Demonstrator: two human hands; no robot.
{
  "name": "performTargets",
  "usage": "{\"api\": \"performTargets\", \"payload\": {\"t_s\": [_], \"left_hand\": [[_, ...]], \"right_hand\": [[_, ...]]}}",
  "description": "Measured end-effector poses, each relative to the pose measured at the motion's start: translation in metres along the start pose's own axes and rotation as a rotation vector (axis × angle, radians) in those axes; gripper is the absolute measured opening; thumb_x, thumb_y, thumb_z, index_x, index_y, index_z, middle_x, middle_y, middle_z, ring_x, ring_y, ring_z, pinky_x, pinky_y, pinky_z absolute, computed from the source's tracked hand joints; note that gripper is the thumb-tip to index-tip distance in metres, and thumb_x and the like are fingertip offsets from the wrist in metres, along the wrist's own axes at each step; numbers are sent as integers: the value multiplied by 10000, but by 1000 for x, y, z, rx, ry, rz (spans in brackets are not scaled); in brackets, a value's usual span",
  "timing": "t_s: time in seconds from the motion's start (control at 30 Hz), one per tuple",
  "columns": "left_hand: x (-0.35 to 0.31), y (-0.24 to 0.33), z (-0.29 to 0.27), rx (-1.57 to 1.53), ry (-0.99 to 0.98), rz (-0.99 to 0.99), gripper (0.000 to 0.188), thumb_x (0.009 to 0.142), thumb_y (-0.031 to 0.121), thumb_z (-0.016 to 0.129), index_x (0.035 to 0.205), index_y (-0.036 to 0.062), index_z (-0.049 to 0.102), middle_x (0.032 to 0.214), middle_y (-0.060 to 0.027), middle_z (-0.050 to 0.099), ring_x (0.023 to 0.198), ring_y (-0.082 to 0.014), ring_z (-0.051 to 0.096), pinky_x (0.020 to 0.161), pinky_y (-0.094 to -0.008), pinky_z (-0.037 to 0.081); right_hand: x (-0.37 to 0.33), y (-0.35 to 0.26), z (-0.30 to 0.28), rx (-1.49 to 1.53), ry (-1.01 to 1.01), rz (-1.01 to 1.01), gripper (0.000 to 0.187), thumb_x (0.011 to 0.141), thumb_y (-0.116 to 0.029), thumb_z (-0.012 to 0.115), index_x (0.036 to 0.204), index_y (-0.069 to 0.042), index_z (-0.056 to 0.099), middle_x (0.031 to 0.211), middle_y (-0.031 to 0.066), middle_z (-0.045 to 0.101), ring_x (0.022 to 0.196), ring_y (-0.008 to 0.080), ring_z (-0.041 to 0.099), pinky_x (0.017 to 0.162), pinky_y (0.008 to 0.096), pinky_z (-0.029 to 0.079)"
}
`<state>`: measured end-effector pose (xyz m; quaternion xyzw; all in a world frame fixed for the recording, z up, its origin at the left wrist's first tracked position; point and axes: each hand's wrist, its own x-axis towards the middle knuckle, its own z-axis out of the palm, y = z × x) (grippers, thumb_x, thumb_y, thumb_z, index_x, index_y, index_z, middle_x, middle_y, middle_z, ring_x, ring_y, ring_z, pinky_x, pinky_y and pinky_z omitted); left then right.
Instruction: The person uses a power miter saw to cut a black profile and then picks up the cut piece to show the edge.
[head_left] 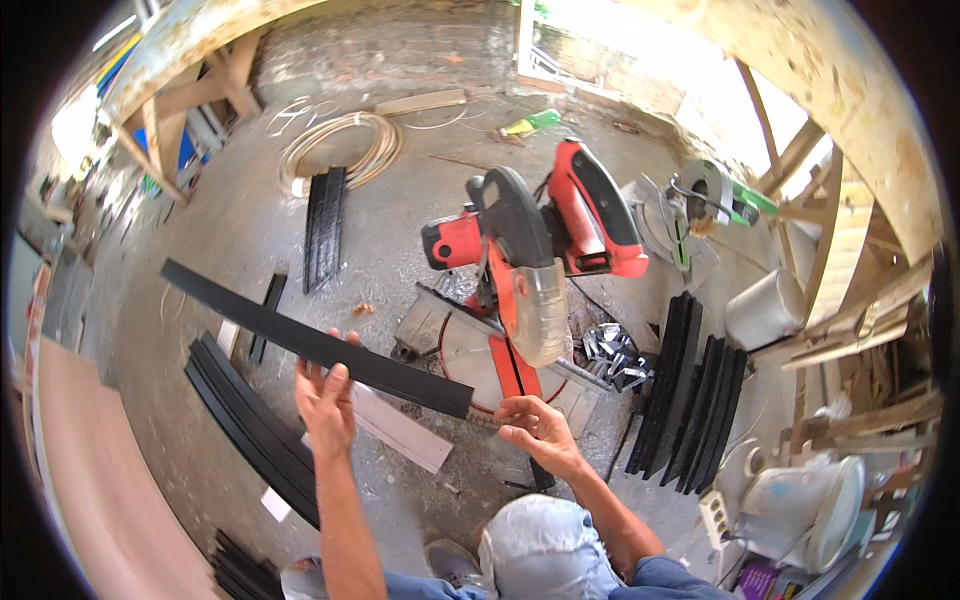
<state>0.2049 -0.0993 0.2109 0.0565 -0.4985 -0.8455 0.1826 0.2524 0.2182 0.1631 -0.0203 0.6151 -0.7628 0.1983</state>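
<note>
A long black flat strip (230, 305) slants across the space in front of me, its near end close to the saw's base. My left hand (328, 400) grips it near the middle, thumb and fingers on its edges. My right hand (540, 435) is just beyond the strip's near end, apart from it, with fingers bent and spaced and nothing visible in them. Ahead stands a red and black miter saw (515, 215), its head raised above the round table (465, 360). A clear guard (540, 310) covers its blade.
Stacks of black strips lie left (255, 430) and right (690, 390); more black lengths (325, 225) lie farther off. Metal offcuts (615, 355) lie beside the saw. A second, green saw (710, 195), a white bucket (805, 510) and a coiled hose (345, 140) are around.
</note>
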Motion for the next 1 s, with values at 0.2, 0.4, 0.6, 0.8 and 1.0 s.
{"api": "performTargets", "payload": {"t_s": [0.2,0.4,0.6,0.8,1.0], "left_hand": [[1,-88,-4,16,-22,-122,660,905,-65,690,1427,-14,289,1356,-180,535,1312,-377,569,1091,-434,523],[15,-156,-3,41,-11,-203,666,818,-71,777,1363,31,407,1304,-122,565,1135,-241,628,996,-335,497],[41,-180,4,159,-30,-293,538,855,-51,734,1319,25,472,1181,-78,627,1061,-188,627,905,-320,530],[60,-191,-5,258,-76,-353,451,867,-42,723,1258,30,508,1174,-86,646,1057,-198,667,905,-349,572],[77,-192,-14,435,-150,-497,601,842,88,815,1314,-24,460,1190,-158,654,1072,-261,670,932,-401,588]], "right_hand": [[19,52,3,-301,238,-181,590,843,-258,862,1299,-7,585,1090,103,694,866,136,685,773,298,569],[36,81,-9,-328,557,-264,430,865,-120,820,1222,14,621,905,84,720,755,141,688,688,275,569],[55,98,-28,-674,618,-319,333,841,-128,800,1103,20,657,931,169,721,814,268,723,729,372,572],[67,101,-32,-872,630,-255,280,844,-205,784,1028,-16,689,805,126,693,753,308,683,690,430,542],[75,111,-38,-990,619,-311,305,841,-257,782,1025,-24,714,856,140,717,796,305,699,734,407,560]]}}
